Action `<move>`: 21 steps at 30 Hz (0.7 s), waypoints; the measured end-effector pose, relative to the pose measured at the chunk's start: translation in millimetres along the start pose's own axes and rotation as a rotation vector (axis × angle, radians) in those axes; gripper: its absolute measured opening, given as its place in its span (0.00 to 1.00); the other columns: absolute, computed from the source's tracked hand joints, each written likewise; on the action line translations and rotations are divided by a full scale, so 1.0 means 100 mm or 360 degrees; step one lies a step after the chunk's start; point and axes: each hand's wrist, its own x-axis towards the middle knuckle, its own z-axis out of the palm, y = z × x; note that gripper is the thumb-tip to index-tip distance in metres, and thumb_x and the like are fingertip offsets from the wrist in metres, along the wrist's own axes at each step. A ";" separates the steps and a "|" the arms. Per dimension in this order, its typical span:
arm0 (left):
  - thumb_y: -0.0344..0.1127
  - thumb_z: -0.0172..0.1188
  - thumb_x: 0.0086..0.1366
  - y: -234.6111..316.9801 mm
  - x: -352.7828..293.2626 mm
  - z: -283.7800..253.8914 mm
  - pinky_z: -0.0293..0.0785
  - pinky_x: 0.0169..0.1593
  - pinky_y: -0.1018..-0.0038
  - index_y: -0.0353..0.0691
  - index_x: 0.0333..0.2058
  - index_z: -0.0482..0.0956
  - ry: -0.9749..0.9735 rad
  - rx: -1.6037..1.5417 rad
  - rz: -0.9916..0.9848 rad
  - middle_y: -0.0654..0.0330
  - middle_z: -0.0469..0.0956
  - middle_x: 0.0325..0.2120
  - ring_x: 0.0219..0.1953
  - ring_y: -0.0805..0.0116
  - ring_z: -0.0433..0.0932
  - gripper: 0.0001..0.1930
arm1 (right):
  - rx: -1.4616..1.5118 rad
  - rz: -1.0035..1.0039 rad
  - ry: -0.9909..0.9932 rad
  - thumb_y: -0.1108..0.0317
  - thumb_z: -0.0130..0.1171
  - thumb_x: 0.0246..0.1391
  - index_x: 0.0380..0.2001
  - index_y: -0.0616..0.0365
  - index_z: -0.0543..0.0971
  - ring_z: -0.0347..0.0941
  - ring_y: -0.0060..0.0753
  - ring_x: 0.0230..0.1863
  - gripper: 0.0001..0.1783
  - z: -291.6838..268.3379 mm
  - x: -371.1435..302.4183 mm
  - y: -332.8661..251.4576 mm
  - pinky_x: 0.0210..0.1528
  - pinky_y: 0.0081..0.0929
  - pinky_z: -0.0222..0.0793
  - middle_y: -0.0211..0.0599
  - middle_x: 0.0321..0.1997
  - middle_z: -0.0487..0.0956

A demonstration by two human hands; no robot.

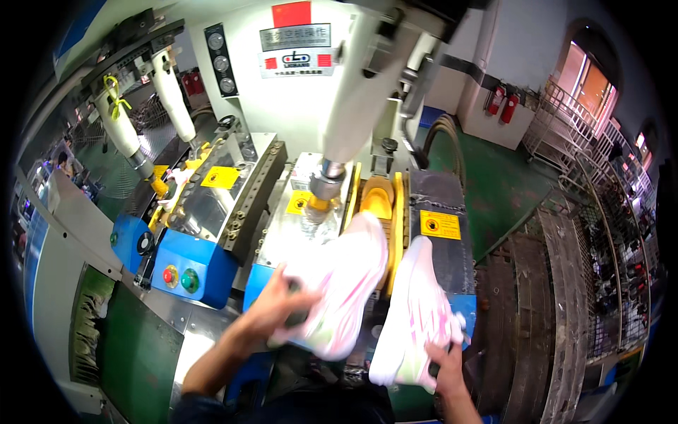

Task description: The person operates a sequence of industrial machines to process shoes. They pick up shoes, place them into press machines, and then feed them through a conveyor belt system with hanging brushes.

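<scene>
Two pale pink and white sneakers are in my hands in front of a shoe press. My left hand [279, 304] is closed at the collar of the left sneaker [353, 272], which is tilted and somewhat blurred, its toe towards the press bed. My right hand [446, 364] grips the right sneaker [413, 318] near its collar, with the toe pointing away from me. Just beyond the shoes, an orange-yellow shoe-shaped pad [378, 199] lies between two yellow side bars [397, 233]. A white press arm [346, 106] with a metal joint hangs over the left sneaker's toe.
To the left stands a second station with a blue box [194, 265] bearing red and green buttons. A dark block [438, 194] with a yellow warning label flanks the pad. Wooden slats [526, 311] and a wire rack [614, 261] stand at the right; fire extinguishers [503, 104] are farther back.
</scene>
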 end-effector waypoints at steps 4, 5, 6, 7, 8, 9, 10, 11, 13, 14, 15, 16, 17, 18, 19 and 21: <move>0.27 0.70 0.43 -0.42 -1.49 -0.31 0.64 0.58 0.66 0.36 0.60 0.57 0.0450 -0.0652 0.0081 0.55 0.70 0.51 0.53 0.62 0.70 0.45 | 0.0219 0.0591 -0.0137 0.71 0.58 0.50 0.52 0.63 0.69 0.71 0.39 0.52 0.25 0.55 1.02 -0.19 0.54 0.36 0.71 0.43 0.49 0.74; 0.26 0.71 0.41 -0.64 -1.79 -0.38 0.66 0.57 0.65 0.38 0.59 0.57 0.0616 -0.0774 0.0141 0.55 0.71 0.50 0.52 0.64 0.71 0.45 | 0.0268 0.0762 -0.0410 0.70 0.57 0.52 0.52 0.62 0.69 0.72 0.39 0.52 0.23 0.66 1.39 -0.24 0.52 0.36 0.72 0.43 0.50 0.74; 0.27 0.70 0.43 -0.83 -2.01 -0.44 0.66 0.56 0.65 0.38 0.58 0.58 0.0774 -0.0846 0.0159 0.55 0.71 0.49 0.51 0.63 0.72 0.42 | 0.0331 0.0865 -0.0661 0.69 0.56 0.53 0.52 0.63 0.68 0.74 0.40 0.50 0.22 0.68 1.81 -0.22 0.50 0.37 0.74 0.44 0.50 0.74; 0.28 0.68 0.44 -0.99 -2.20 -0.46 0.67 0.55 0.65 0.38 0.57 0.59 0.0942 -0.0882 0.0134 0.55 0.71 0.49 0.51 0.63 0.72 0.40 | -0.0037 0.0809 -0.0551 0.72 0.56 0.52 0.53 0.63 0.67 0.75 0.40 0.47 0.23 0.83 2.10 -0.27 0.48 0.36 0.74 0.44 0.49 0.74; 0.28 0.67 0.46 -1.15 -2.33 -0.47 0.68 0.54 0.65 0.38 0.57 0.60 0.1058 -0.0916 0.0096 0.55 0.71 0.49 0.50 0.63 0.72 0.38 | -0.0170 0.0786 -0.0475 0.74 0.56 0.51 0.52 0.64 0.67 0.75 0.40 0.46 0.24 0.67 2.62 -0.11 0.45 0.37 0.75 0.46 0.49 0.74; 0.29 0.66 0.48 -1.29 -2.53 -0.47 0.69 0.53 0.65 0.38 0.56 0.61 0.1229 -0.0922 0.0046 0.55 0.72 0.48 0.50 0.62 0.72 0.35 | -0.0613 0.0579 -0.0338 0.74 0.57 0.50 0.52 0.65 0.67 0.76 0.40 0.45 0.24 0.91 2.76 -0.12 0.45 0.35 0.75 0.46 0.47 0.75; 0.29 0.65 0.50 -1.39 -2.67 -0.47 0.69 0.52 0.65 0.38 0.55 0.62 0.1380 -0.0908 -0.0012 0.55 0.72 0.48 0.49 0.62 0.73 0.33 | -0.0751 0.0257 -0.0327 0.73 0.58 0.50 0.51 0.65 0.68 0.76 0.39 0.44 0.24 1.07 2.87 -0.03 0.45 0.35 0.75 0.45 0.46 0.76; 0.30 0.63 0.51 -1.50 -2.78 -0.46 0.70 0.51 0.64 0.38 0.54 0.63 0.1496 -0.0899 -0.0086 0.55 0.72 0.47 0.48 0.61 0.73 0.31 | -0.1069 0.0026 -0.0190 0.69 0.62 0.47 0.54 0.66 0.65 0.75 0.48 0.47 0.30 1.05 3.09 0.10 0.48 0.37 0.72 0.52 0.47 0.75; 0.31 0.61 0.55 -1.70 -2.96 -0.47 0.72 0.49 0.64 0.38 0.53 0.65 0.1778 -0.0821 -0.0272 0.54 0.73 0.46 0.47 0.61 0.74 0.26 | -0.1878 -0.0439 -0.0024 0.65 0.64 0.42 0.45 0.76 0.66 0.75 0.57 0.42 0.31 1.39 2.72 0.22 0.44 0.41 0.71 0.61 0.41 0.76; 0.32 0.59 0.57 -1.81 -3.03 -0.50 0.72 0.48 0.64 0.38 0.52 0.66 0.1862 -0.0788 -0.0360 0.54 0.73 0.46 0.46 0.60 0.74 0.24 | -0.1840 -0.0631 0.0176 0.64 0.64 0.40 0.46 0.78 0.64 0.73 0.62 0.42 0.34 1.37 2.70 0.56 0.46 0.44 0.69 0.66 0.41 0.75; 0.32 0.58 0.58 -1.96 -3.04 -0.55 0.73 0.47 0.64 0.38 0.52 0.67 0.1907 -0.0768 -0.0475 0.54 0.73 0.45 0.46 0.60 0.74 0.22 | -0.1836 -0.0829 0.0399 0.63 0.64 0.39 0.46 0.80 0.62 0.72 0.67 0.43 0.36 1.28 2.74 0.86 0.48 0.46 0.68 0.71 0.40 0.73; 0.33 0.57 0.60 -2.08 -3.10 -0.57 0.74 0.46 0.64 0.38 0.51 0.68 0.1964 -0.0758 -0.0582 0.54 0.73 0.45 0.45 0.60 0.75 0.20 | -0.1886 -0.0917 0.0429 0.62 0.62 0.41 0.46 0.79 0.62 0.71 0.68 0.43 0.35 1.29 2.70 0.88 0.48 0.47 0.68 0.73 0.40 0.73; 0.34 0.56 0.62 -2.20 -3.15 -0.61 0.75 0.45 0.64 0.38 0.50 0.69 0.2006 -0.0740 -0.0700 0.54 0.74 0.44 0.45 0.59 0.75 0.18 | -0.1858 -0.0805 0.0311 0.61 0.62 0.42 0.47 0.79 0.62 0.71 0.67 0.44 0.36 1.21 2.77 0.86 0.49 0.47 0.68 0.73 0.41 0.73; 0.34 0.54 0.64 -2.34 -3.21 -0.71 0.75 0.44 0.64 0.38 0.49 0.70 0.2026 -0.0710 -0.0838 0.53 0.74 0.44 0.44 0.59 0.75 0.16 | -0.1912 -0.0640 0.0180 0.61 0.62 0.42 0.47 0.79 0.61 0.71 0.67 0.45 0.37 1.23 2.77 0.69 0.49 0.47 0.68 0.73 0.41 0.73; 0.35 0.54 0.64 -2.58 -3.38 -0.92 0.76 0.42 0.64 0.38 0.48 0.71 0.2045 -0.0671 -0.0988 0.54 0.74 0.43 0.43 0.59 0.76 0.15 | -0.1938 -0.0489 0.0040 0.61 0.62 0.42 0.48 0.79 0.61 0.71 0.67 0.46 0.37 1.30 2.73 0.54 0.49 0.47 0.68 0.73 0.41 0.73; 0.37 0.54 0.64 -3.23 -3.68 -1.37 0.75 0.36 0.64 0.38 0.46 0.73 0.1786 -0.0362 -0.0990 0.56 0.75 0.38 0.38 0.60 0.75 0.14 | -0.1736 -0.0757 0.0284 0.65 0.61 0.43 0.50 0.73 0.62 0.68 0.63 0.50 0.33 1.43 2.53 0.67 0.53 0.46 0.65 0.68 0.47 0.70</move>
